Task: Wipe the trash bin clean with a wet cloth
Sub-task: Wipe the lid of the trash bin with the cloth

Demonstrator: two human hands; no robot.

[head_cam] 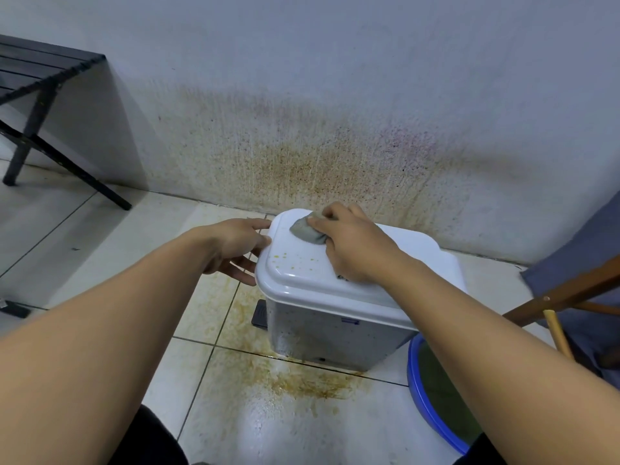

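Observation:
A white pedal trash bin stands on the tiled floor near the wall, its lid shut and dotted with yellow spots at the near left. My right hand presses a bunched grey cloth onto the far left part of the lid. My left hand rests against the lid's left edge, fingers spread along the rim. The black foot pedal sticks out at the bin's lower left.
A blue basin sits on the floor right of the bin, under my right forearm. A wooden-framed chair with blue fabric is at the right. A black folding table stands at left. Brown-yellow stains cover the wall and floor.

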